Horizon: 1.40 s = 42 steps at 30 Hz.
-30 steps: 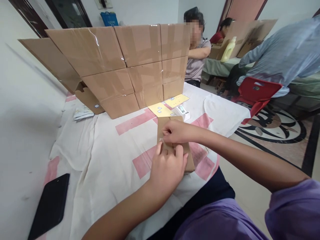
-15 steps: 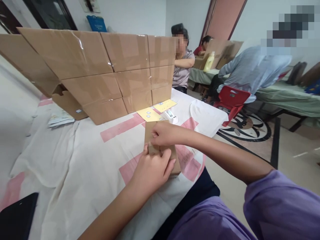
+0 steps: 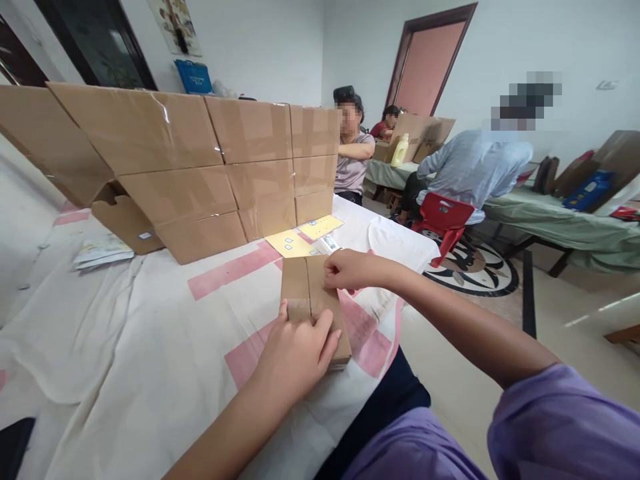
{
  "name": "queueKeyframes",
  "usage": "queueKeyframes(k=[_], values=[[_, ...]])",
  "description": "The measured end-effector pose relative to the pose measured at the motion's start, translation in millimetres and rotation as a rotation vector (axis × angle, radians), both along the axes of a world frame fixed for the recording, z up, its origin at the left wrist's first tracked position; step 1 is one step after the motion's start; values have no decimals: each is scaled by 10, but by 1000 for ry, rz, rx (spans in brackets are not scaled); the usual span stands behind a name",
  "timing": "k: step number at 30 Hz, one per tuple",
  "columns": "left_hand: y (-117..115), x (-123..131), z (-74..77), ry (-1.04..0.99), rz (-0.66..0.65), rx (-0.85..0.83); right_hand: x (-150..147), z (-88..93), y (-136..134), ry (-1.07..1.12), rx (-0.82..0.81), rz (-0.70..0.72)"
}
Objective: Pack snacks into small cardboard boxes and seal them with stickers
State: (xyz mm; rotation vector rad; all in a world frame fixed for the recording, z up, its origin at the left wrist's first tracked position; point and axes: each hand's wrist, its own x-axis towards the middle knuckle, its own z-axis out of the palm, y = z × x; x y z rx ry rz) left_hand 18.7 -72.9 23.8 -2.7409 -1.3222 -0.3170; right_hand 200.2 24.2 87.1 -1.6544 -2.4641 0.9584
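Observation:
A small brown cardboard box (image 3: 296, 277) lies near the table's front edge, a seam running lengthwise along its top. Across the seam, by my fingers, a shiny strip (image 3: 299, 308) looks like clear tape. My left hand (image 3: 295, 343) presses on the near part of the top with its fingers apart, the index finger at the left edge and the thumb towards the right. Closed, with its fingertips pinched together, my right hand (image 3: 353, 268) is at the right edge of the top. Whatever it pinches, if anything, is hidden.
Joined cardboard panels (image 3: 190, 180) stand upright at the back left. Yellow sheets (image 3: 287, 244) and a small white device (image 3: 329, 244) lie beyond the box. A dark flat object (image 3: 15, 447) lies at lower left. Other people sit nearby, one on a red chair (image 3: 445, 217).
My right hand has moved from the middle of the box top to its right edge, uncovering the seam. My left hand stays on the box. The camera view has shifted.

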Motion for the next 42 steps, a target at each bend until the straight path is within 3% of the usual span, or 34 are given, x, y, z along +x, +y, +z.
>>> queueKeyframes(k=[3,9,14,23,33,38,42], values=[[-10,3,-6,2,3,0,62,-54,-47,45,150,107],[-15,7,-22,21,2,26,19,-156,-197,69,356,477],[-10,8,-54,-21,-5,51,121,-252,-273,-92,447,559],[-42,3,-51,-73,-59,21,382,-212,-511,-256,545,522],[-46,-9,29,-21,-76,11,596,-319,-728,-155,544,371],[-114,-14,-23,-34,-26,70,989,-510,-804,-98,470,218],[-220,72,-149,13,13,104,1291,-769,-638,127,408,57]])
